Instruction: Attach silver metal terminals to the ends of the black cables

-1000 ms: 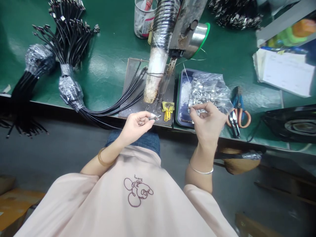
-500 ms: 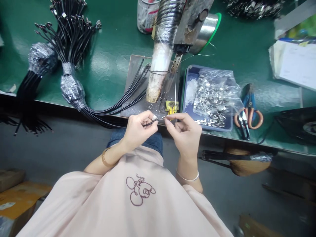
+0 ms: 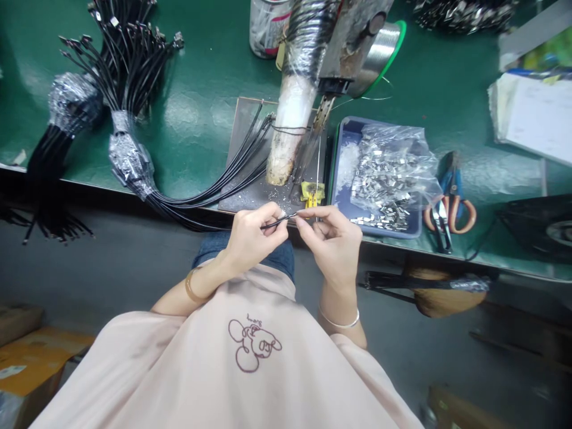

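My left hand (image 3: 255,235) is closed in a pinch on a thin black cable (image 3: 273,224) near its end, in front of the table edge. Facing it, my right hand (image 3: 334,238) pinches the tip of that cable between thumb and fingertip; detail at the tip is too small to make out. Behind the hands lies a grey board (image 3: 243,143) with several black cables (image 3: 236,167) resting across it. They come from a plastic-wrapped cable bundle (image 3: 129,156) on the left. Just beyond my right fingertips stands a small yellow piece (image 3: 313,194) under the metal soldering fixture (image 3: 328,95).
A white nozzle-like tube (image 3: 286,131) hangs over the board. At its right are a blue tray (image 3: 379,229) of small metal connectors, orange-handled scissors (image 3: 462,214) and blue pliers (image 3: 451,173). A solder spool (image 3: 384,53) and a tub (image 3: 267,30) stand behind. More bundled cables (image 3: 74,101) lie far left.
Both hands stay at nearly the same place, with the cable still between them. The cable end sits a touch lower and further right, and the view has shifted slightly.
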A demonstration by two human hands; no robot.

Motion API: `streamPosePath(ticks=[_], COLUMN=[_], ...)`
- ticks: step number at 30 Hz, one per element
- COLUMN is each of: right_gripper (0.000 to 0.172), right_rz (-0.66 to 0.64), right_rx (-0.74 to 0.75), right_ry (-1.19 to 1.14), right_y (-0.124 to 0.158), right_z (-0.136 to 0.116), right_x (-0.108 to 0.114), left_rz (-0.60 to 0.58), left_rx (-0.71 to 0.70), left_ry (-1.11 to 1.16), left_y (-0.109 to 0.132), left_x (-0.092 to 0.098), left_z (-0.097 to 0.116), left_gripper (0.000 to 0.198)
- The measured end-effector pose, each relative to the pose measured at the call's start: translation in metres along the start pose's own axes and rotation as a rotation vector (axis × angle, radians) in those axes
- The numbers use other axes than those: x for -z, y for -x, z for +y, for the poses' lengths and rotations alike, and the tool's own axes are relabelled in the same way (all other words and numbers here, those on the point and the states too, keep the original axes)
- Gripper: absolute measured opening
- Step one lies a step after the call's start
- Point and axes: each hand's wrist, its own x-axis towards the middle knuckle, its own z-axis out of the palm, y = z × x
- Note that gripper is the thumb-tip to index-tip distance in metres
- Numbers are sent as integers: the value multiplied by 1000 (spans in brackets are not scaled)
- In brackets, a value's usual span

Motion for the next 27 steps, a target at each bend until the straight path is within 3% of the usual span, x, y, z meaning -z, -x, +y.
streamPosePath(ticks=[11, 27], right_gripper=[8, 5], right_rz=[-4, 34], right_rx=[7, 268], right_ry=[-17, 201], right_y=[1, 6], right_z=[-1, -4], right_x=[1, 1], left_rz=[3, -51], left_rx=[-21, -28], left_ry=[-8, 102], left_y=[2, 6], left_x=[0, 1], left_z=[0, -3], left_gripper=[19, 15])
